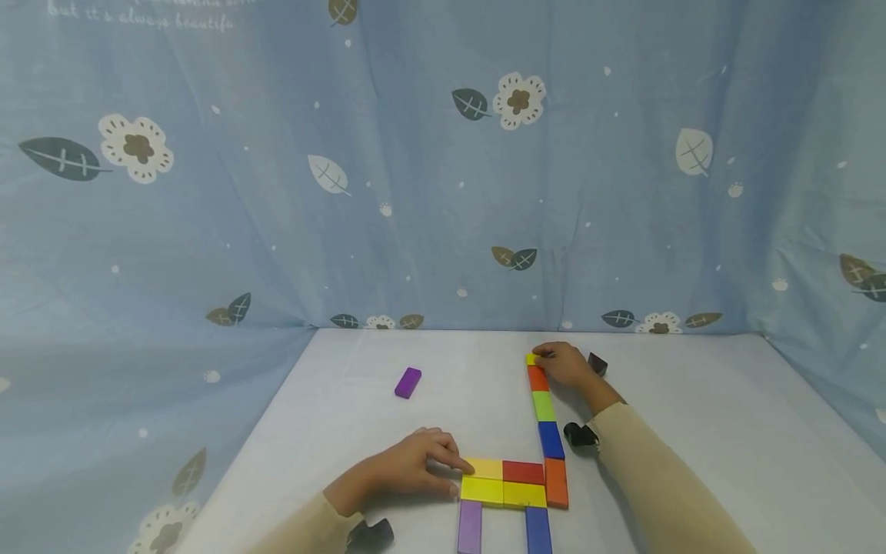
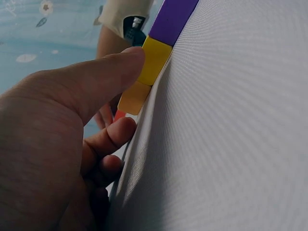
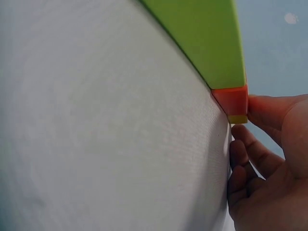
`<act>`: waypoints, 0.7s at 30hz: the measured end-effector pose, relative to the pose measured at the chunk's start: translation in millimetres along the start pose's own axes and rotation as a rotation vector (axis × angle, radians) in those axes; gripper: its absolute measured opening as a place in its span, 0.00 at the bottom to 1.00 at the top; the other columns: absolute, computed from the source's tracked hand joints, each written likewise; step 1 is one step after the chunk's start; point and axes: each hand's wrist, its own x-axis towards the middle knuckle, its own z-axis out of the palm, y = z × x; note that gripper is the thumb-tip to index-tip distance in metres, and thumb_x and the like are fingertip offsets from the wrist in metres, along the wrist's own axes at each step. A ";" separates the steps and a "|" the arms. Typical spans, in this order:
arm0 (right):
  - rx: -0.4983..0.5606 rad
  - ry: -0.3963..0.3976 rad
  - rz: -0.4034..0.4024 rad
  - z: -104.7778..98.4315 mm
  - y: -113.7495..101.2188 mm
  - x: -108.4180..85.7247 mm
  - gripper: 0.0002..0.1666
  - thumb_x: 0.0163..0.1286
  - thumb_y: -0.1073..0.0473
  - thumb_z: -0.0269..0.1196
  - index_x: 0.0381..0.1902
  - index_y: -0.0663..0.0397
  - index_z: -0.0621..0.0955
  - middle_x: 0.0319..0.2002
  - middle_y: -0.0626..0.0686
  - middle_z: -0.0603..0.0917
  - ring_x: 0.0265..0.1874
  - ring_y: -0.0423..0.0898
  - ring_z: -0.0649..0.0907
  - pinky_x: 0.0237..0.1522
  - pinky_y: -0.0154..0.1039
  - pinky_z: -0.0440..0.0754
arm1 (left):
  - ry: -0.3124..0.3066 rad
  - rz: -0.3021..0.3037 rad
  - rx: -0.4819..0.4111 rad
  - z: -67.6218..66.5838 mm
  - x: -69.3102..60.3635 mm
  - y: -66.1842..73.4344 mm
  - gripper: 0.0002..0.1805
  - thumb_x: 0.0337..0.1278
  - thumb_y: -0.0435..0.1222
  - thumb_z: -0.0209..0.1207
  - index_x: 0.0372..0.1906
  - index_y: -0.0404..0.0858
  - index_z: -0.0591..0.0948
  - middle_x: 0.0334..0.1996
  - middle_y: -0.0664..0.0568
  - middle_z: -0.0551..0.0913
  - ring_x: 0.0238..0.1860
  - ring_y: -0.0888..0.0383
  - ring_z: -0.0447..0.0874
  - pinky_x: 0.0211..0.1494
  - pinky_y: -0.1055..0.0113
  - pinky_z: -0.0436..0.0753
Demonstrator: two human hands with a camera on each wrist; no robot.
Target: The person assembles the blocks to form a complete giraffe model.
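Note:
My left hand reaches the left end of the two stacked rows. Its index finger touches the pale yellow block; the thumb lies by the left end of a brighter yellow block. In the left wrist view, the thumb presses this yellow block, which stands between a purple block and an orange-yellow one. Far along the table, my right hand pinches a small yellow block at the top of a column, touching the orange-red block. In the right wrist view its fingers partly hide that end.
Down the column follow a lime green block, a blue block and an orange block. A red block lies beside the pale yellow one. Lilac and blue blocks extend nearer. One purple block lies apart.

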 end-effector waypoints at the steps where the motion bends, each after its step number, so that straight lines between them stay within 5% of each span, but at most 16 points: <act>1: 0.001 -0.001 -0.003 -0.1 0.2 0.0 0.18 0.70 0.59 0.59 0.55 0.58 0.82 0.50 0.58 0.81 0.51 0.56 0.78 0.55 0.54 0.74 | -0.001 -0.002 0.000 0.1 -0.1 -0.1 0.19 0.57 0.55 0.64 0.55 0.64 0.82 0.40 0.73 0.75 0.46 0.70 0.69 0.53 0.69 0.69; 21: 0.000 -0.019 -0.010 -2.7 2.5 -1.6 0.20 0.70 0.59 0.59 0.58 0.58 0.80 0.50 0.59 0.81 0.51 0.57 0.78 0.54 0.54 0.75 | -0.003 0.003 -0.001 0.0 -0.9 -0.4 0.19 0.58 0.55 0.63 0.55 0.62 0.83 0.40 0.72 0.75 0.46 0.70 0.69 0.51 0.70 0.70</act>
